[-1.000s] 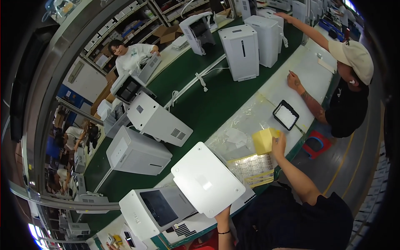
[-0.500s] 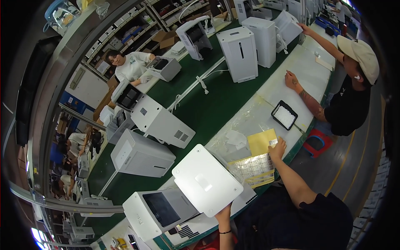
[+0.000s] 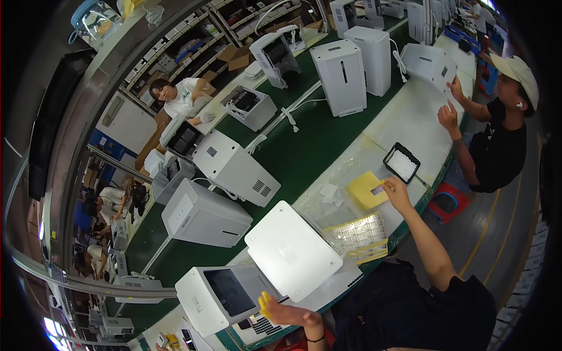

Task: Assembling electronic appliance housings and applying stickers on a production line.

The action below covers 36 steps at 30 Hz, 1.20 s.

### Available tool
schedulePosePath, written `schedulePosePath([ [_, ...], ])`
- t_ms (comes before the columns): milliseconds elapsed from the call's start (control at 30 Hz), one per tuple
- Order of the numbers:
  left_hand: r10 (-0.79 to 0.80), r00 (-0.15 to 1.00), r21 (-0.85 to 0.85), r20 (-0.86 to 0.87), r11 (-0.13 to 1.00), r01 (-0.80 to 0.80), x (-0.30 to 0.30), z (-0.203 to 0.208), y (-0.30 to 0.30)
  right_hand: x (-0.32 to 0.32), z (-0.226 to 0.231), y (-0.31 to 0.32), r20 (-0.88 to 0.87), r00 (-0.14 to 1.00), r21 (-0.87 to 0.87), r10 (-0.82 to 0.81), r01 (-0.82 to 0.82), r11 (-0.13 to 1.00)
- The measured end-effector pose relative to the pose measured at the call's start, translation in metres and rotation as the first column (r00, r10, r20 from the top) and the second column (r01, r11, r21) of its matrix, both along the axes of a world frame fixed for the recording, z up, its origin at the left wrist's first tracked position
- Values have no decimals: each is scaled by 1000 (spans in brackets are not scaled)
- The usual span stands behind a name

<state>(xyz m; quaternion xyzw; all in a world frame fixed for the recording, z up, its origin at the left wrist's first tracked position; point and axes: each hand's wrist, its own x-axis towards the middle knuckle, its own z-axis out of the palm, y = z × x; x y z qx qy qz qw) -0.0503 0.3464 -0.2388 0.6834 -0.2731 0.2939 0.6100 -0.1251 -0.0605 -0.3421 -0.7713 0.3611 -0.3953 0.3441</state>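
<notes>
A white rounded panel [image 3: 291, 248] with screws at its corners faces up in front of me; what lies beneath it is hidden. My left hand [image 3: 287, 315], with yellow covers on its fingertips, hovers just off its lower left corner, fingers apart and holding nothing. My right hand [image 3: 397, 193] pinches a small silvery label [image 3: 377, 190] above the right edge of a yellow sheet [image 3: 362, 192]. Below that sheet lies a label sheet [image 3: 356, 233] with rows of silvery stickers. A white appliance [image 3: 213, 292] with a dark recess lies left of the panel.
A black tray [image 3: 401, 162] of small white pieces sits beyond the yellow sheet. White appliances [image 3: 205, 213] stand along the green conveyor [image 3: 304, 155]. A co-worker [image 3: 503, 134] on the right handles a tilted white unit [image 3: 430, 64]; another person [image 3: 184, 99] stands across the line.
My left hand has left the panel's lower edge and moved left. My right hand has risen from the sheets with a label. The right co-worker's unit has tilted and shifted nearer.
</notes>
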Motion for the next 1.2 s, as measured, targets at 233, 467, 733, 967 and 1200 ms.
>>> schedulePosePath([
  [233, 3, 1000, 115, 2, 993, -3, -4, 89, -1, -26, 253, 96, -16, 835, -23, 550, -551, 834],
  [467, -759, 308, -191, -573, 489, 851, -12, 150, -16, -35, 323, 164, -123, 405, -181, 906, -907, 381],
  [733, -549, 340, -282, -764, 758, 589, -18, 135, -5, 10, 273, 202, -166, 683, -641, 711, -623, 448],
  [967, -458, 451, -243, -766, 856, 456, -14, 128, 6, 32, 245, 220, -138, 667, -680, 732, -601, 420],
  [1200, -329, 513, 37, -793, 815, 578, -3, 132, 21, 41, 245, 226, -127, 633, -601, 764, -662, 448],
])
